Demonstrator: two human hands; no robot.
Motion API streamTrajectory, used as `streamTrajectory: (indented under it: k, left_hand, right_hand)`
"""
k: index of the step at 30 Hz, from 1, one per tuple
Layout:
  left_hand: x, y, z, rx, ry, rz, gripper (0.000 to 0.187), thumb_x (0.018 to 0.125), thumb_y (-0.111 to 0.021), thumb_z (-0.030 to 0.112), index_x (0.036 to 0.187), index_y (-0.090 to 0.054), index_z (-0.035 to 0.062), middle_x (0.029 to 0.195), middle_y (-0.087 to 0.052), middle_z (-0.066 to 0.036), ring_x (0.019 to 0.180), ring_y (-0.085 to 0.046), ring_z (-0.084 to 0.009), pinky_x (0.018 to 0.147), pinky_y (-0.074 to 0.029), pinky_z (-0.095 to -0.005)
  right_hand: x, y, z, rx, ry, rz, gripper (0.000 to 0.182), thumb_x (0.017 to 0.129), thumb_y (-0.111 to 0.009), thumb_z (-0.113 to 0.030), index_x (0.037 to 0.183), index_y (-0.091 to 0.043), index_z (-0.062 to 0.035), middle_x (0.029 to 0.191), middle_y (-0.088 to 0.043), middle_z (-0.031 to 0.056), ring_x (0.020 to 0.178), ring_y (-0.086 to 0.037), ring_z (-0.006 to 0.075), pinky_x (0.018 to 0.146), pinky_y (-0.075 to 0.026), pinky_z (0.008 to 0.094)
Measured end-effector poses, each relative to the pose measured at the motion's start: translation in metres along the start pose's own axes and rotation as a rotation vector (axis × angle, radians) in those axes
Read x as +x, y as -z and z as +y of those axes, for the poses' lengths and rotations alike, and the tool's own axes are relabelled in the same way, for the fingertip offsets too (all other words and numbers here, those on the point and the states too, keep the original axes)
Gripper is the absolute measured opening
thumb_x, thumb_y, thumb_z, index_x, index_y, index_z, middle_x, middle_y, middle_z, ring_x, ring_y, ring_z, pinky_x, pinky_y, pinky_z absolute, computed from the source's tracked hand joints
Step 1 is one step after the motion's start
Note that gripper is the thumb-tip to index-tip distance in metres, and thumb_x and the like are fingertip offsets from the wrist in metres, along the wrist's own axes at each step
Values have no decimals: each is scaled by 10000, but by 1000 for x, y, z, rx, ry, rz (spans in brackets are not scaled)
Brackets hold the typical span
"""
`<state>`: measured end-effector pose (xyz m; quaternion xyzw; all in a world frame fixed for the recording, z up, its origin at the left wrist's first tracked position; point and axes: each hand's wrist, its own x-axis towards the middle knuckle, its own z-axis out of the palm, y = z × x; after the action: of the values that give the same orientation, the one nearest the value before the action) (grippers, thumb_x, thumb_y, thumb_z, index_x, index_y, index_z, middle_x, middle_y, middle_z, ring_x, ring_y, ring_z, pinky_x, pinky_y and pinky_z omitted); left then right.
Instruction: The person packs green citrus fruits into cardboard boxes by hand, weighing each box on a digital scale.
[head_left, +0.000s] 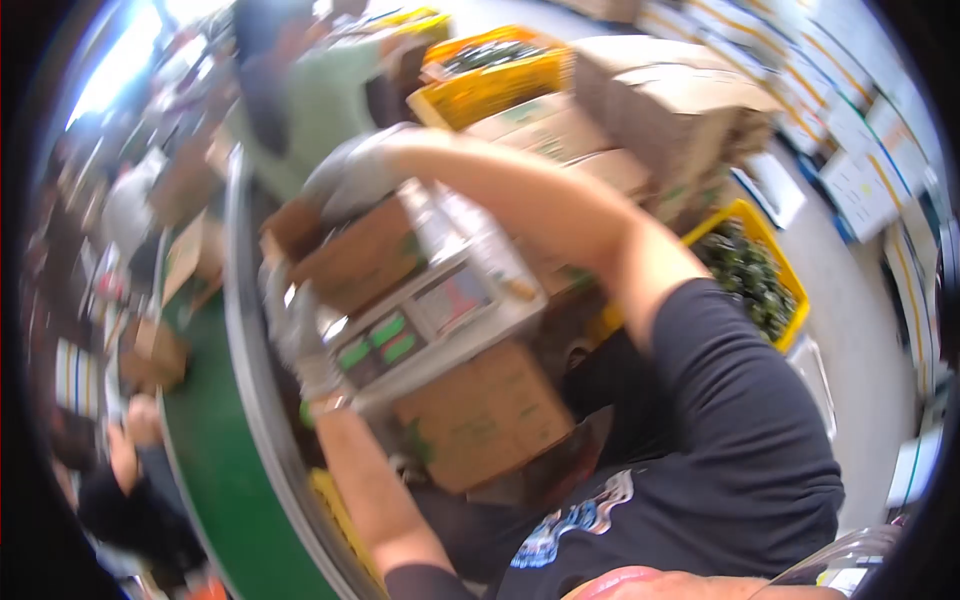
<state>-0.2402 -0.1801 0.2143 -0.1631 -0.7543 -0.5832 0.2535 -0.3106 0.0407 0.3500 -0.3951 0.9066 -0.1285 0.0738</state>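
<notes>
An open cardboard box (pixel 362 262) sits on a weighing scale (pixel 440 305) with a front panel of keys and green-lit displays. My right hand (pixel 352 178), in a pale glove, is at the box's far upper edge; its fingertips are hidden. Along the near left end of the box lies my left hand (pixel 292 335), also gloved and blurred, with its fingers against the cardboard. The two hands hold the box between them. What lies inside the box is too blurred to make out.
Left of the scale runs a green conveyor belt (pixel 215 430) with a metal rail. Another cardboard box (pixel 485 415) stands below the scale. Stacked cartons (pixel 660 90) and yellow crates (pixel 785 270) of dark green packs flank me. Co-workers (pixel 320 110) stand beyond.
</notes>
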Motion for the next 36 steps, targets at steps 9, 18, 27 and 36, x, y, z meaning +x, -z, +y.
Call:
streamTrajectory:
  k: [9, 18, 27, 36]
  left_hand:
    - [10, -5, 6, -279, 55, 24, 511, 850, -578, 82, 1326, -421, -16, 1279, -481, -119, 1127, -484, -187, 959, -392, -299]
    - [24, -18, -2, -303, 358, 198, 272, 864, -635, 275, 817, -684, 12, 638, -524, 76, 632, -446, -46, 592, -387, -245]
    - [17, 36, -20, -637, 616, 372, 429, 842, -595, 326, 1126, -551, 8, 1076, -528, -96, 990, -491, -199, 798, -449, -368]
    - [-65, 176, 29, 896, -19, 724, 826, 759, -703, 402, 1358, -320, -18, 1338, -317, -302, 1236, -348, -426, 1026, -314, -482]
  right_hand:
    - [-57, -102, 69, 315, 184, 758, 583, 841, -609, -334, 1311, -473, -17, 1365, -452, 179, 1264, -426, 319, 1078, -295, 397]
    - [-33, -124, 57, 340, 74, 622, 814, 652, -741, -150, 1375, -377, -63, 1362, -426, 162, 1283, -383, 291, 1064, -306, 404]
    - [8, -136, 70, 927, -31, 422, 959, 587, -760, 33, 1410, -285, -100, 1208, -532, 95, 1093, -535, 211, 881, -505, 345]
    - [91, -221, -139, 1004, 55, 451, 996, 514, -827, -151, 1340, -277, -68, 1215, -478, 167, 1094, -510, 270, 954, -433, 399]
